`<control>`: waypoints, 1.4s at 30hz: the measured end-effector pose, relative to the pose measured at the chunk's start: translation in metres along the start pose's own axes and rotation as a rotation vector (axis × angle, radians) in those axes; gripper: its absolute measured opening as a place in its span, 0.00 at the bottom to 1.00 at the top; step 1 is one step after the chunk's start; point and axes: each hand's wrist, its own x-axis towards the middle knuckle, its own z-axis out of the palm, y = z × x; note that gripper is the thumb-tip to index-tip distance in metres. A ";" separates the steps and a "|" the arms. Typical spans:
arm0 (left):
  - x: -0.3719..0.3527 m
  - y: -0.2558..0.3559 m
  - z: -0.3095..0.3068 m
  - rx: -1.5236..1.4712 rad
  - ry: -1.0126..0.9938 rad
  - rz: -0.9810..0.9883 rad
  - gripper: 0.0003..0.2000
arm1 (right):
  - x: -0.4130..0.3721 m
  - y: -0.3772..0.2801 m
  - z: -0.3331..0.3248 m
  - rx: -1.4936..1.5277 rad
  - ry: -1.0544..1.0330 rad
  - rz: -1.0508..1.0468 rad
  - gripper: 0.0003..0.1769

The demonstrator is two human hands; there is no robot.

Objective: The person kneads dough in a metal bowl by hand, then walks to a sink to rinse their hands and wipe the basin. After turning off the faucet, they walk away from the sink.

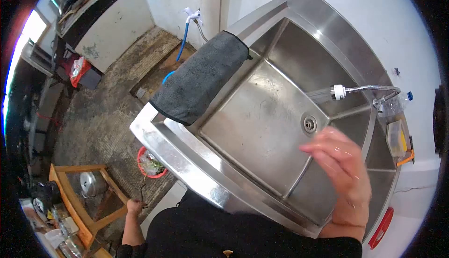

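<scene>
My right hand (340, 162) hovers over the right part of a steel sink (257, 113). Its skin is wet, its fingers are curled together, and no object shows in them; the fingertips are slightly blurred. Close beyond it are the drain (309, 124) and a tap (337, 92) with a white head and flexible neck, from which water seems to run. Down at the left, my left hand (134, 206) is closed beside a wooden frame (112, 219). A thin dark thing shows at its fingers, too small to name. A dark grey cloth (201, 78) hangs over the sink's left rim.
A red-rimmed basket (152, 162) with greens stands on the floor left of the sink. Farther back are a blue hose (183, 43) and a bin with a red bag (79, 72). A metal pot (92, 184) shows within the wooden frame. A clear bottle (395, 104) lies behind the tap.
</scene>
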 end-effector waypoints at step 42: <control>0.006 0.067 -0.006 0.284 0.000 0.179 0.16 | -0.031 -0.038 -0.024 1.068 -0.330 -0.434 0.14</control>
